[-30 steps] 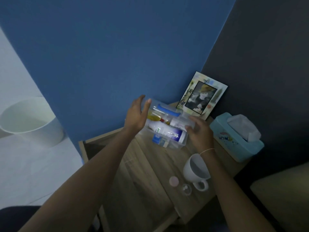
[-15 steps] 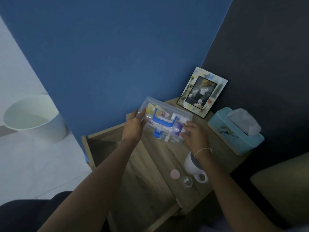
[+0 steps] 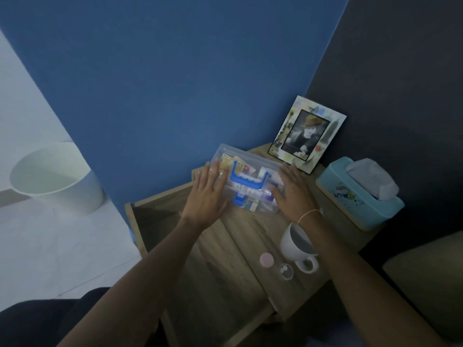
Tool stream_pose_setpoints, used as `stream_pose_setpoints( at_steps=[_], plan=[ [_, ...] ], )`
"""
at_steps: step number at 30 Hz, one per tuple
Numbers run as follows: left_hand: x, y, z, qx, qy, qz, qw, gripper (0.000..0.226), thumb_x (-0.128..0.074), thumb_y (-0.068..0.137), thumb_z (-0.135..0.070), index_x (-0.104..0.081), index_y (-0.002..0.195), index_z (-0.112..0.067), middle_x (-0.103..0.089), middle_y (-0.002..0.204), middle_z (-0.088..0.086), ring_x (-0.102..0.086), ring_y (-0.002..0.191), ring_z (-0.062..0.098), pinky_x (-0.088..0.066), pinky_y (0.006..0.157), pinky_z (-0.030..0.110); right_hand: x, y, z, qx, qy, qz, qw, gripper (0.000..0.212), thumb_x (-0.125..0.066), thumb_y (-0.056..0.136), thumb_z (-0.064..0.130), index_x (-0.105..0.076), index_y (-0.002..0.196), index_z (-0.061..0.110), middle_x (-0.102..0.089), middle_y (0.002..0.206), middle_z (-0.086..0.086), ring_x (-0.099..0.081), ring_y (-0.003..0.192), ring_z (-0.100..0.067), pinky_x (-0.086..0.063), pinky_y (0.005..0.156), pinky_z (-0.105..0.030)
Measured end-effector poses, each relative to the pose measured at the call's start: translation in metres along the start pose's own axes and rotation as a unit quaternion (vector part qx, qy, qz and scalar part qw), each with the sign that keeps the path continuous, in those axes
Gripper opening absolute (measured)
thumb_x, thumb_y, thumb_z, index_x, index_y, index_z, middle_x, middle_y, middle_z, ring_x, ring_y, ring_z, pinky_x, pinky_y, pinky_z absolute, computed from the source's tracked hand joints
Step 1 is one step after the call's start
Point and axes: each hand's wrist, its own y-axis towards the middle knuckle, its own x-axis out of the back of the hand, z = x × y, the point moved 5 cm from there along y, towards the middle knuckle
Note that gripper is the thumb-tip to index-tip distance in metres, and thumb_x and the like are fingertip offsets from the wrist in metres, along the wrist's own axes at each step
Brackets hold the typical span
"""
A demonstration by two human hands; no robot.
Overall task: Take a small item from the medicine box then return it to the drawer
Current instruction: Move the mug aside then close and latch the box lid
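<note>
Your left hand (image 3: 206,196) and right hand (image 3: 293,194) lie flat with fingers spread, each grip open, on the clear plastic medicine box with a blue handle (image 3: 246,181) on the wooden surface (image 3: 240,236).

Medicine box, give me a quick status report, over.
Left hand and right hand flat, open at the ends of the medicine box. Box on nightstand, lid closed. Drawer open. White mug under right wrist.
</note>
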Motion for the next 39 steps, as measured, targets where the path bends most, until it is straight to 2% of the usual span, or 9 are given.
stream_pose_setpoints(
  at_steps=[2, 5, 9, 15, 20, 28, 33, 39],
  plan=[
    [-0.003, -0.002, -0.006, -0.058, 0.057, -0.011, 0.997, 0.086, -0.056, 0.086, -0.042, -0.010, 0.151, -0.010, -0.010, 0.160, 0.016, -0.011, 0.147, 0.036, -0.010, 0.118, 0.051, -0.014, 0.004, -0.001, -0.005, 0.003, 0.072, 0.997, 0.062, -0.037, 0.101, 0.035, -0.012, 0.150, 0.006, -0.007, 0.161, -0.012, 0.001, 0.148, -0.022, 0.001, 0.118, -0.033],
    [-0.007, 0.001, -0.011, -0.074, 0.103, -0.018, 0.992, 0.091, -0.059, 0.082, -0.051, -0.017, 0.149, -0.007, -0.020, 0.157, 0.018, -0.020, 0.145, 0.035, -0.015, 0.115, 0.054, -0.023, 0.003, -0.004, -0.004, 0.013, 0.081, 0.997, 0.062, -0.029, 0.102, 0.036, -0.003, 0.150, 0.007, 0.003, 0.161, -0.009, 0.009, 0.147, -0.020, 0.006, 0.112, -0.026],
    [-0.014, 0.003, -0.014, -0.065, 0.117, -0.040, 0.990, 0.094, -0.062, 0.078, -0.057, -0.026, 0.146, -0.004, -0.029, 0.154, 0.019, -0.028, 0.142, 0.035, -0.022, 0.114, 0.056, -0.029, 0.002, -0.006, -0.010, 0.012, 0.073, 0.997, 0.063, -0.027, 0.101, 0.037, -0.002, 0.150, 0.007, 0.006, 0.161, -0.009, 0.012, 0.147, -0.020, 0.004, 0.115, -0.030],
    [-0.015, 0.006, -0.016, -0.054, 0.061, -0.090, 0.993, 0.084, -0.066, 0.080, -0.049, -0.035, 0.143, -0.004, -0.039, 0.149, 0.019, -0.035, 0.139, 0.036, -0.020, 0.113, 0.055, -0.033, 0.000, -0.005, -0.015, 0.021, 0.053, 0.998, 0.063, -0.027, 0.101, 0.036, -0.002, 0.150, 0.006, 0.005, 0.161, -0.009, 0.011, 0.147, -0.021, 0.001, 0.119, -0.035],
    [-0.012, 0.006, -0.009, -0.073, 0.025, -0.076, 0.994, 0.083, -0.061, 0.081, -0.053, -0.033, 0.145, -0.009, -0.035, 0.152, 0.015, -0.031, 0.142, 0.033, -0.014, 0.117, 0.047, -0.035, 0.002, -0.006, -0.010, 0.022, 0.050, 0.998, 0.063, -0.027, 0.101, 0.037, -0.002, 0.150, 0.006, 0.005, 0.161, -0.010, 0.011, 0.147, -0.021, 0.001, 0.120, -0.035],
    [0.000, 0.006, -0.009, -0.058, -0.024, -0.085, 0.994, 0.070, -0.054, 0.087, -0.051, -0.041, 0.141, -0.009, -0.042, 0.148, 0.014, -0.037, 0.139, 0.031, -0.016, 0.118, 0.042, -0.036, 0.003, -0.008, -0.006, -0.009, 0.058, 0.998, 0.064, -0.025, 0.101, 0.038, -0.002, 0.149, 0.003, 0.006, 0.160, -0.012, 0.012, 0.147, -0.024, 0.003, 0.121, -0.037],
    [0.009, 0.014, -0.014, -0.026, -0.073, -0.121, 0.990, 0.054, -0.058, 0.087, -0.045, -0.057, 0.126, -0.007, -0.057, 0.132, 0.015, -0.050, 0.127, 0.031, -0.025, 0.116, 0.044, -0.035, 0.003, -0.008, -0.009, 0.013, 0.063, 0.998, 0.064, -0.026, 0.101, 0.038, -0.001, 0.150, 0.004, 0.007, 0.161, -0.010, 0.013, 0.147, -0.022, 0.004, 0.120, -0.035],
    [0.013, 0.017, -0.014, -0.006, -0.097, -0.122, 0.988, 0.051, -0.061, 0.085, -0.044, -0.059, 0.122, -0.008, -0.060, 0.125, 0.013, -0.053, 0.122, 0.029, -0.019, 0.118, 0.040, -0.035, 0.003, -0.008, -0.007, 0.016, 0.063, 0.998, 0.064, -0.026, 0.101, 0.039, -0.001, 0.150, 0.006, 0.006, 0.161, -0.009, 0.013, 0.147, -0.021, 0.004, 0.119, -0.034]
  ],
)
